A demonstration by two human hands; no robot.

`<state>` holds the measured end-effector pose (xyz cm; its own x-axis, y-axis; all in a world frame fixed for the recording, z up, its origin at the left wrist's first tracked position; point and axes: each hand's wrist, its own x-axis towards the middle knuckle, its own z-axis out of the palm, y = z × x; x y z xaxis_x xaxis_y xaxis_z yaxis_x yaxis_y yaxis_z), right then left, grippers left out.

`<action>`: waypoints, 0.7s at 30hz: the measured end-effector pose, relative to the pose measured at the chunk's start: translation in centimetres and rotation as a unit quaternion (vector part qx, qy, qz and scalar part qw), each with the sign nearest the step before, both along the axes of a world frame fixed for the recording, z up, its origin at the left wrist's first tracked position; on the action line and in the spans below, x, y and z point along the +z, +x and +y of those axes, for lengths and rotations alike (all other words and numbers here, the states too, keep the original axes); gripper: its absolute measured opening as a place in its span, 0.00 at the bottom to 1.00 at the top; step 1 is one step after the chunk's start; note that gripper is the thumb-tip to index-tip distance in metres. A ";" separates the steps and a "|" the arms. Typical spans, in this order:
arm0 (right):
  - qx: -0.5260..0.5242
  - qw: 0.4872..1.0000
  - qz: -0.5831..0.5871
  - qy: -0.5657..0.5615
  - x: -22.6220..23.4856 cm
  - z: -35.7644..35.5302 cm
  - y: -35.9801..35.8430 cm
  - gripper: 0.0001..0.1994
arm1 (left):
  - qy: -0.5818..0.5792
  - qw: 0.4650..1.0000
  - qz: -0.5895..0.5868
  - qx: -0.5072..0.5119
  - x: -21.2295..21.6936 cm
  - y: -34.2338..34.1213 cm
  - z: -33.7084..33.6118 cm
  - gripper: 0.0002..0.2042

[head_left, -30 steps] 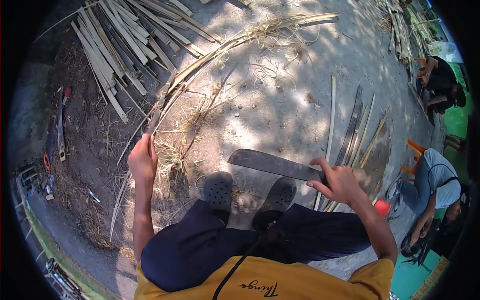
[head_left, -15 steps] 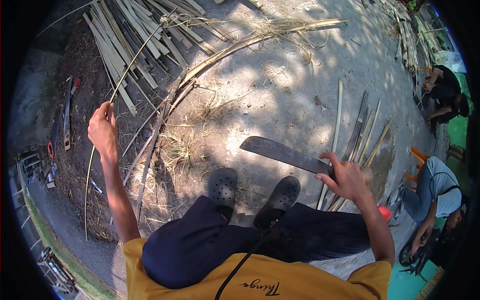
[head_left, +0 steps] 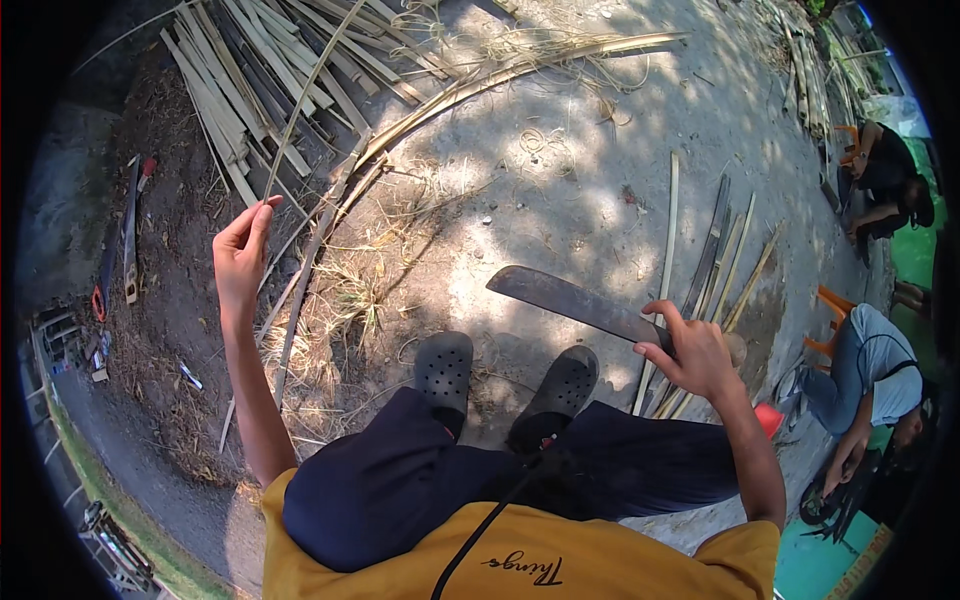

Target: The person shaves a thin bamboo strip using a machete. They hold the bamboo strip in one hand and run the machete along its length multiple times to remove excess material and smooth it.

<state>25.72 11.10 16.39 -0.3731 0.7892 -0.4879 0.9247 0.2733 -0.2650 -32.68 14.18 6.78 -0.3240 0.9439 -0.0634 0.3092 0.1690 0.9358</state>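
My left hand [head_left: 242, 258] is closed in a pinch on a thin, pale bamboo strip [head_left: 312, 88], out to the left of my knees. From the fingertips the strip slants up past the top of the picture. In my right hand [head_left: 698, 352], the fingers wrap the handle of a machete [head_left: 570, 302]; the thumb and forefinger lie near the base of the blade. Its dark, broad blade points left, above the ground in front of my clogs [head_left: 443, 370]. Blade and strip are well apart.
A pile of split bamboo slats [head_left: 265, 75] lies at the far left, beside a long curved bamboo piece [head_left: 450, 98]. More slats [head_left: 715, 250] rest near my right hand. A saw [head_left: 131, 235] lies at left. Two people sit at right, one on an orange chair [head_left: 832, 310].
My left hand has moved right and slightly down, and now grips the strip near its lower end; no tail hangs below it. The right hand and machete have barely shifted.
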 end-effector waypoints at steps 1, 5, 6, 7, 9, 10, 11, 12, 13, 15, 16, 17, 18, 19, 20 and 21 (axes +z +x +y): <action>0.002 1.000 0.003 0.001 -0.3 0.1 0.0 0.29 | 0.004 1.000 -0.004 -0.020 -0.4 1.7 0.0 0.14; 0.016 1.000 0.014 0.001 -0.7 0.8 -0.6 0.29 | -0.074 0.982 0.083 -0.154 -8.1 8.7 -1.3 0.12; 0.019 1.000 0.008 -0.005 -1.0 0.9 -0.8 0.29 | -0.058 0.941 0.269 -0.195 -10.7 9.4 -1.5 0.11; 0.014 1.000 0.001 -0.003 -0.8 0.9 -0.6 0.29 | -0.053 0.942 0.263 -0.200 -10.9 10.8 -1.0 0.11; 0.020 0.999 -0.026 -0.019 -0.6 0.7 -0.8 0.29 | 0.048 0.966 0.242 -0.073 -9.7 12.0 -0.9 0.11; 0.019 0.999 -0.027 -0.023 -0.5 0.2 -0.7 0.29 | 0.002 0.969 0.244 -0.025 -9.1 11.7 0.1 0.12; 0.017 0.999 -0.021 -0.020 -0.4 0.0 -0.5 0.29 | 0.014 0.956 0.293 -0.011 -9.8 10.4 0.5 0.12; 0.015 1.000 -0.010 -0.009 -0.8 0.6 -0.7 0.29 | 0.032 0.938 0.346 0.006 -10.6 7.9 1.7 0.13; 0.014 1.000 -0.008 -0.008 -1.0 0.6 -0.6 0.29 | 0.012 0.933 0.359 0.001 -10.8 5.5 2.3 0.14; 0.017 1.000 -0.023 -0.011 -0.8 0.6 -0.5 0.29 | -0.019 0.938 0.346 -0.012 -9.4 2.5 3.4 0.15; 0.017 0.999 -0.037 -0.017 -0.7 0.5 -0.5 0.29 | -0.029 0.946 0.323 -0.023 -7.1 1.3 4.2 0.16; 0.015 0.999 -0.038 -0.017 -0.7 0.3 -0.4 0.29 | -0.078 0.963 0.253 -0.043 -5.2 0.0 5.1 0.17; 0.019 0.999 -0.038 -0.017 -0.8 0.3 -0.2 0.30 | -0.126 0.973 0.184 -0.060 -2.9 -1.4 5.9 0.18; 0.022 0.999 -0.036 -0.015 -0.9 0.5 0.0 0.30 | -0.167 0.982 0.074 -0.056 -0.2 -2.7 6.7 0.18; 0.023 0.999 -0.034 -0.014 -0.9 0.6 -0.1 0.30 | -0.205 0.977 -0.039 -0.052 2.1 -4.0 7.3 0.19; 0.028 0.999 -0.039 -0.017 -0.7 0.8 -0.5 0.30 | -0.158 0.975 0.146 -0.049 3.5 -6.1 7.5 0.20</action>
